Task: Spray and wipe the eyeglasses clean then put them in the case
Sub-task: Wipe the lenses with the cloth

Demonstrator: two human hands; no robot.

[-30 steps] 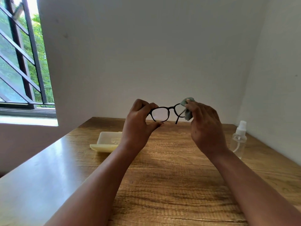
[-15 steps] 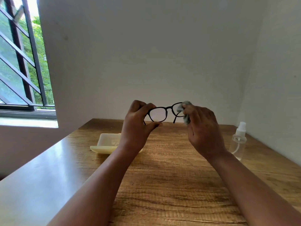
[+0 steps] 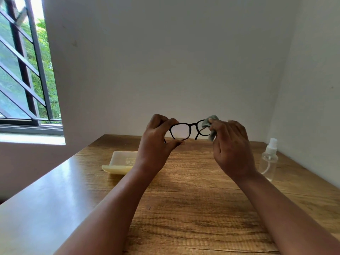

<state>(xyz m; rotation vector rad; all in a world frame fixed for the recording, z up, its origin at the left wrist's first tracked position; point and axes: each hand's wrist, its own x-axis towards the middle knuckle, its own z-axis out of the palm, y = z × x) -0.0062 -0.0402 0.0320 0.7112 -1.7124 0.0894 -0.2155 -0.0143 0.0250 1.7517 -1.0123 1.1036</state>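
Both hands raised in front, forearms reaching forward and converging.

Left hand (image 3: 156, 144): back of hand toward camera, fingers curled over the top, thumb extended underneath pointing right, pinching the eyeglasses (image 3: 190, 131) by their left end. Right hand (image 3: 232, 150): back toward camera, fingers bent forward and bunched, pinching a grey-green cloth (image 3: 211, 126) against the right lens. Both wrists roughly straight, hands level with each other and held apart by the width of the frame. Forearms bare, entering from the lower corners, lifted off the bench (image 3: 184, 208).
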